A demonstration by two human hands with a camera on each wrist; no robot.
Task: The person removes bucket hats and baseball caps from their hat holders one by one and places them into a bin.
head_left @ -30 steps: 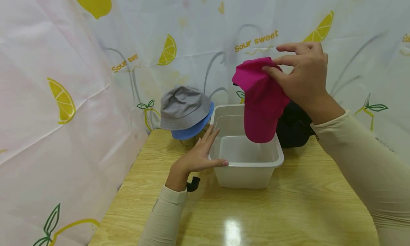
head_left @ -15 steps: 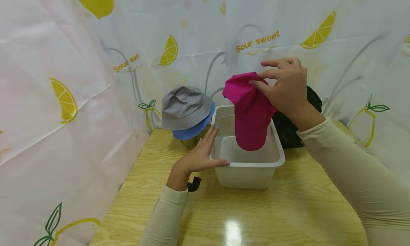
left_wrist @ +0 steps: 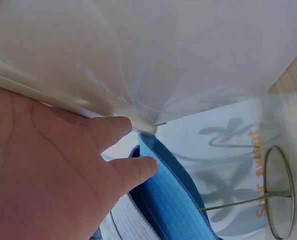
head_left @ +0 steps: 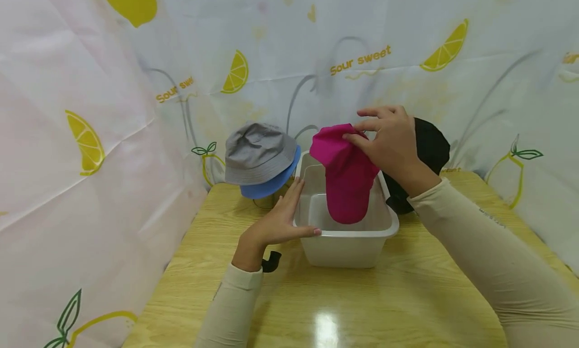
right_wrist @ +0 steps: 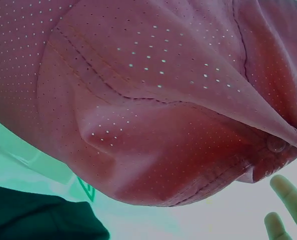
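A magenta baseball cap (head_left: 348, 187) hangs brim-down over the white plastic basin (head_left: 348, 250), its brim below the level of the back rim. My right hand (head_left: 391, 144) pinches the top of the crown between thumb and fingers. In the right wrist view the perforated cap (right_wrist: 153, 115) fills most of the picture, with fingertips at the right edge. My left hand (head_left: 273, 220) rests on the basin's left front corner, thumb along the front rim and fingers straight along the left side. The left wrist view shows two straight fingers beside the basin wall (left_wrist: 188, 55).
Left of the basin, a grey bucket hat (head_left: 260, 152) sits over a blue hat (head_left: 267, 188) on a wire stand (left_wrist: 278, 195). A black cap (head_left: 429, 147) stands behind my right wrist. A printed curtain (head_left: 362, 26) closes off the wooden table's (head_left: 203, 297) back.
My right hand has come down and to the left with the magenta cap, lowering it into the basin's opening. My left hand has stayed on the basin's corner.
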